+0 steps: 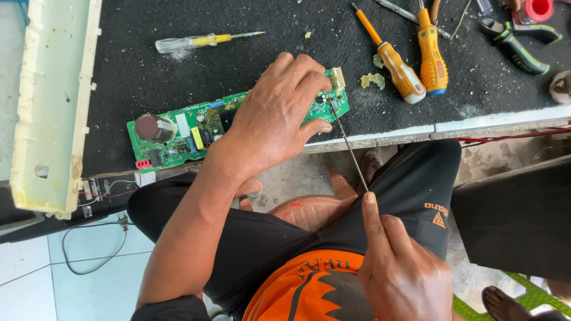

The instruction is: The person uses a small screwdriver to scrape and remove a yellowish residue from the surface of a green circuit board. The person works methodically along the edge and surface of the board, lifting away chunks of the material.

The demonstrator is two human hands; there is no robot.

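My left hand (pixel 275 116) lies flat on a green circuit board (pixel 178 128) at the front edge of a black work mat (pixel 178 71), pressing it down. My right hand (pixel 399 261) is near my lap, shut on the handle end of a thin metal tool (pixel 348 145). The tool's tip rests on the board's right end, close to a white connector (pixel 338 77). A large dark capacitor (pixel 148 126) stands at the board's left end.
A clear-handled test screwdriver (pixel 196 41) lies at the back. Two orange-handled screwdrivers (pixel 410 65) and green-handled pliers (pixel 520 44) lie at the right. A cream plastic housing (pixel 53 101) runs along the left. Wires (pixel 95 238) hang below the bench.
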